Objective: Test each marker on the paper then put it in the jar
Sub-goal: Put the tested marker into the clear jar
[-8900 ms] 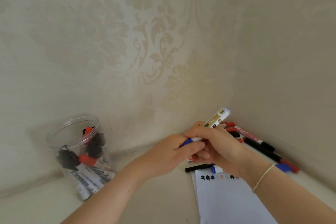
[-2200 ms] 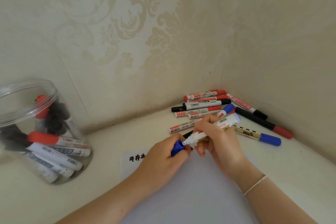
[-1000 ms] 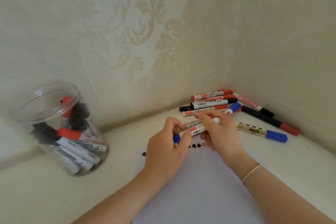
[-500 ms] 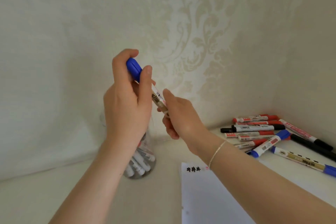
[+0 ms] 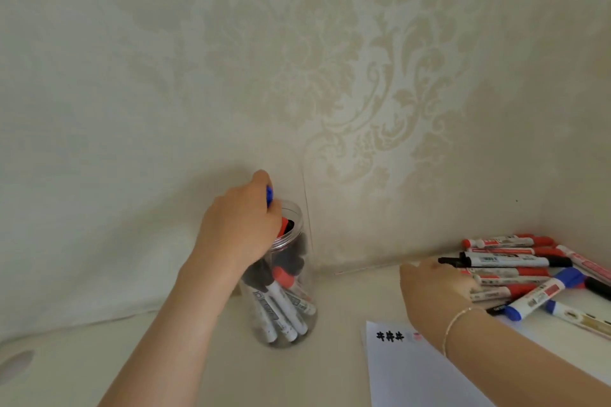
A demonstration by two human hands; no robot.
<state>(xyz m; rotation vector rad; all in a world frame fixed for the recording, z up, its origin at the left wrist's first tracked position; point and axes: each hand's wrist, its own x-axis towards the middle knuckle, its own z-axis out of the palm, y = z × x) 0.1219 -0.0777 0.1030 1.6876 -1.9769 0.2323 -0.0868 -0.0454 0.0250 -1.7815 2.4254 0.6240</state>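
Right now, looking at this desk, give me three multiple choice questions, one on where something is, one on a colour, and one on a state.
1. Where is the left hand?
A. At the mouth of the jar
B. Flat on the paper
C. On the loose markers

2. What colour is the cap of the marker in the left hand?
A. Red
B. Blue
C. Black

3. What state is the jar in?
A. Lying on its side
B. Upright with a lid on
C. Upright, open, holding markers

Answers: 1 A, the left hand sits over the jar's rim. 2 B, a blue end shows above the fingers. 3 C, no lid, markers visible through the clear wall.
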